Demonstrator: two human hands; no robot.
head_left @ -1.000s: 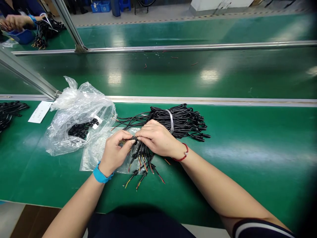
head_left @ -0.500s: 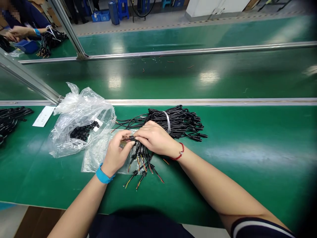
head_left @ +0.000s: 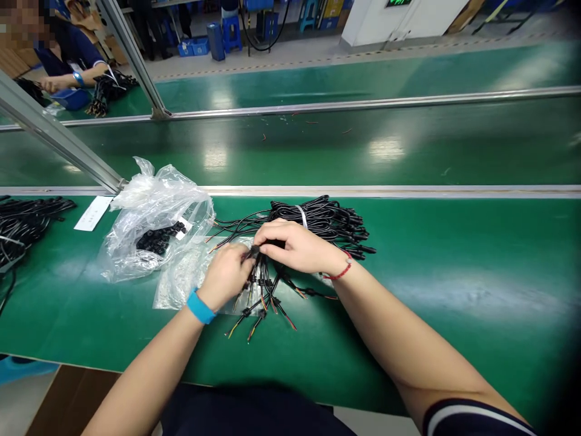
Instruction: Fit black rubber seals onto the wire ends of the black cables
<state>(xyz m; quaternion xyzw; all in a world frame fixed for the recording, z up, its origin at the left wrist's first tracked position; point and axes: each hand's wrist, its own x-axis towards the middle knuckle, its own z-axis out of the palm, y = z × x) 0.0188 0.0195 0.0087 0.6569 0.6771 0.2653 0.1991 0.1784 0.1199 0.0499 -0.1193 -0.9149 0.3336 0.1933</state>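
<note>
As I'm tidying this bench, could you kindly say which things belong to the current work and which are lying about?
Work, seemingly:
black cables at left hand and right hand
tied cable bundle
small black parts in clear plastic bag

Lying about:
white paper slip
reddish scraps

Cables (head_left: 333, 219) black (wire ends (head_left: 290, 321) red, yellow); wristband (head_left: 200, 306) bright blue; bracelet (head_left: 344, 271) red; worktop (head_left: 454, 248) green.
</note>
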